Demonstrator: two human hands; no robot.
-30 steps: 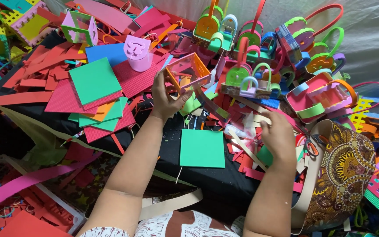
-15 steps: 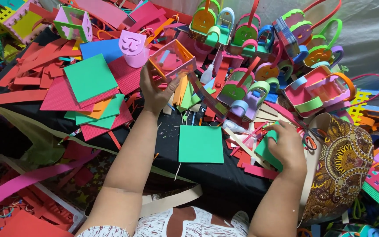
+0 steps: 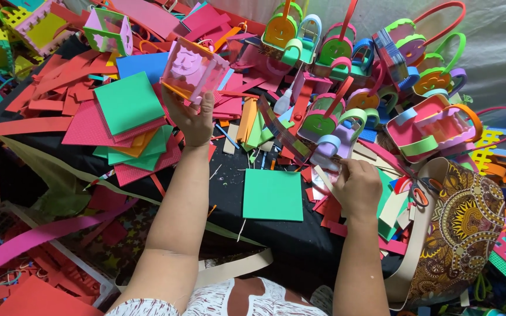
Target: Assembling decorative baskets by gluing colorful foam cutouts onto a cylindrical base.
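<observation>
Pink foam box (image 3: 193,69) with orange edging, raised above the far-left heap of red and green sheets (image 3: 125,111) — clasped from below by left hand (image 3: 191,117). Right hand (image 3: 357,186) curled over pale foam strips (image 3: 329,175) at the right pile; grip unclear. Green foam square (image 3: 273,195) lying flat between both arms on black cloth (image 3: 282,246).

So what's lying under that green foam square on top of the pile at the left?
Under the green foam square sits a pink textured sheet, with orange and lighter green sheets poking out below. How many more sheets are stacked beneath is covered. The left hand holds a pink foam box beside it.
</observation>
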